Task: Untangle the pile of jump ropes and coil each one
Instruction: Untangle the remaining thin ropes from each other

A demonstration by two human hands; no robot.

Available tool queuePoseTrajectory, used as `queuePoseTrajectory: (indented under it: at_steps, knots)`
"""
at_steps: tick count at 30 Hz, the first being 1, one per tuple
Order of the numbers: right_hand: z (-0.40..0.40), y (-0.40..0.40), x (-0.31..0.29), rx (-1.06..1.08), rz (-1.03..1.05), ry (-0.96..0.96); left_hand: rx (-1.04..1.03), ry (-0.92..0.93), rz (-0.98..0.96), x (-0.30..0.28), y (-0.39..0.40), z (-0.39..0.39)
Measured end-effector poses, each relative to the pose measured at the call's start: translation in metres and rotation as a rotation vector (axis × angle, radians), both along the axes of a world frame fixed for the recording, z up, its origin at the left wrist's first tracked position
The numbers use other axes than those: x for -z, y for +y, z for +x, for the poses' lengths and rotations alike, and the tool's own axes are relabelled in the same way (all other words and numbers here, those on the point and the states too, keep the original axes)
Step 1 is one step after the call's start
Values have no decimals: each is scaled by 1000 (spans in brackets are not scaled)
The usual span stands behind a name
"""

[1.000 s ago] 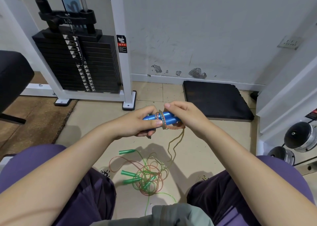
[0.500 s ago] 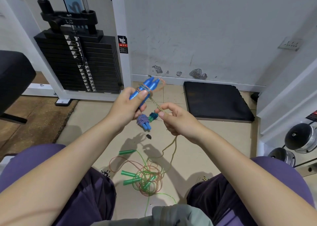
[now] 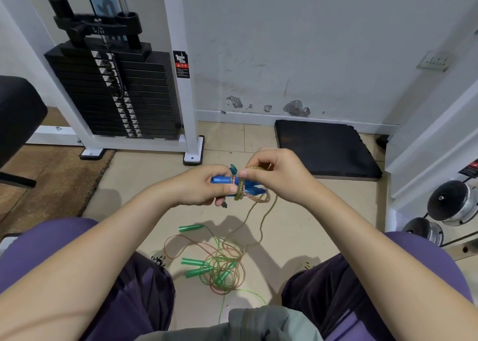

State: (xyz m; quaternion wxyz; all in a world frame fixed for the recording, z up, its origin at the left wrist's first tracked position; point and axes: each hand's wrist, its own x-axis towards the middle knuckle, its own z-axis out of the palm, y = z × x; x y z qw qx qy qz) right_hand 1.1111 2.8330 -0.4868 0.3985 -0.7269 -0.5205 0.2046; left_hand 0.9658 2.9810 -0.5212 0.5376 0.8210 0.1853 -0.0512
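My left hand [image 3: 204, 185] grips two blue jump-rope handles [image 3: 224, 179], held level above the floor. An olive-gold cord [image 3: 241, 189] is wound round the handles. My right hand [image 3: 278, 171] pinches that cord just above them. The rest of the cord [image 3: 263, 216] hangs down to the floor. Below, between my knees, lies a tangled pile of green and orange ropes [image 3: 222, 268] with several green handles [image 3: 190, 228].
A weight-stack machine [image 3: 116, 92] with a white frame stands at the back left. A black foam mat [image 3: 326, 149] lies by the wall. Chrome dumbbells [image 3: 452, 203] sit on a rack at the right. A black padded seat [image 3: 18, 113] is at the far left.
My left hand has lowered the blue handles from tilted upright to level. My right hand has moved up to them and brought the cord round.
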Motion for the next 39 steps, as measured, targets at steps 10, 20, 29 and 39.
queuePoseTrajectory:
  at_steps: [10, 20, 29, 39]
  knots:
    - [-1, 4, 7, -2, -6, 169, 176, -6, -206, -20, -11, -5]
    - [-3, 8, 11, 138, 99, 151, 18, 3, -152, -19, -20, 3]
    - [-9, 5, 8, 95, 111, 210, 100, -33, -196, -14, -13, -2]
    - [3, 4, 6, 33, 23, 526, 48, -219, -207, -10, -13, -2]
